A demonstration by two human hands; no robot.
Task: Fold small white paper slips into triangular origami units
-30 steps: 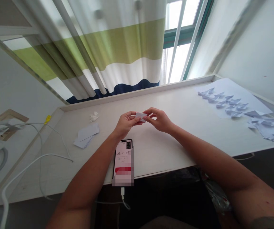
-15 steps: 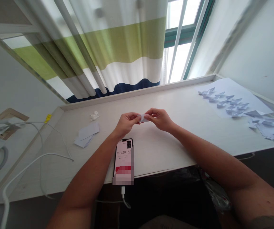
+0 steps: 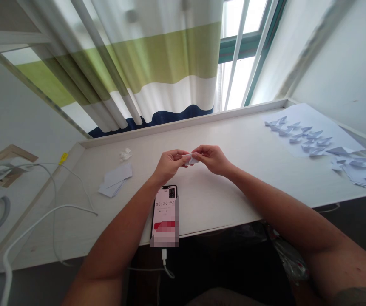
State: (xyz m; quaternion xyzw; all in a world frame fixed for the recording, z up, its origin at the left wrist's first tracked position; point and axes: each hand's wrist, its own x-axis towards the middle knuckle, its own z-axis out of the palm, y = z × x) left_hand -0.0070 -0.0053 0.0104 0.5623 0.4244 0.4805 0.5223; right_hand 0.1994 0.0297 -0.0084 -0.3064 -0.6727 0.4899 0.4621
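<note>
A small folded piece of white paper [image 3: 191,159] is pinched between my two hands above the middle of the desk. My left hand [image 3: 169,163] grips its left end with thumb and fingers. At the other end, my right hand [image 3: 212,158] is closed on the same paper. Fingers cover much of its outline. A phone [image 3: 165,214] showing a timer lies below my left hand. Several folded paper shapes [image 3: 313,136] rest on a white sheet at the right.
Flat paper pieces [image 3: 118,176] and a crumpled white scrap [image 3: 126,155] lie at the left of the desk [image 3: 227,204]. More sheets and folded shapes [image 3: 361,162] sit at the far right. White cables [image 3: 29,227] cross the left edge. A curtain [image 3: 170,55] hangs behind.
My fingers have closed further over the paper, and its shape has altered: its flat upper edge no longer shows as clearly. Both hands stay in nearly the same place.
</note>
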